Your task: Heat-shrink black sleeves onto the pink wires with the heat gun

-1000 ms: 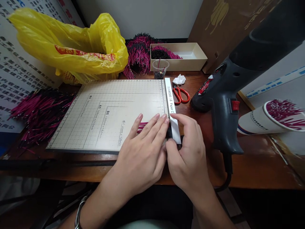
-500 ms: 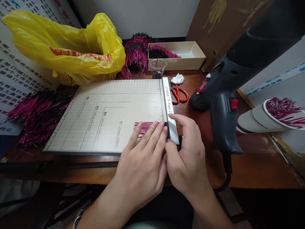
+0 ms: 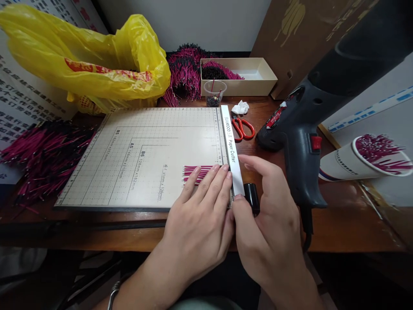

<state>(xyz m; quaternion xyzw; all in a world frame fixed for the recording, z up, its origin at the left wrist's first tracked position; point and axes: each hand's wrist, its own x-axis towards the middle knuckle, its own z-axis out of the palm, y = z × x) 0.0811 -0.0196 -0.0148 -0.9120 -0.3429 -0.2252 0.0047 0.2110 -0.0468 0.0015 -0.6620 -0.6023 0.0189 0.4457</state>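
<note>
A row of short dark-pink wires [image 3: 190, 173] lies side by side on the paper cutter's board [image 3: 129, 172], close to its right edge. My left hand [image 3: 200, 215] rests flat across them, fingers stretched out and holding them down, so their right ends are mostly hidden. Along that edge runs the white cutter strip [image 3: 230, 142]. My right hand [image 3: 271, 232] is by the lower end of the strip, its thumb tip at the strip and its index finger stretched apart from the thumb. Between thumb and index finger shows the black handle [image 3: 251, 196] of the cutter.
Behind the board stand a yellow plastic bag [image 3: 97, 77], a clear cup [image 3: 214, 92] and a cream box [image 3: 238, 88]. Wire piles [image 3: 48, 159] lie at left and back. At right are red-handled scissors [image 3: 243, 129], a heat gun [image 3: 297, 142] and a paper cup of wires [image 3: 342, 159].
My right hand has moved right, away from the wire ends, uncovering the cutter handle. My left hand has shifted slightly right in view and still presses on the wires.
</note>
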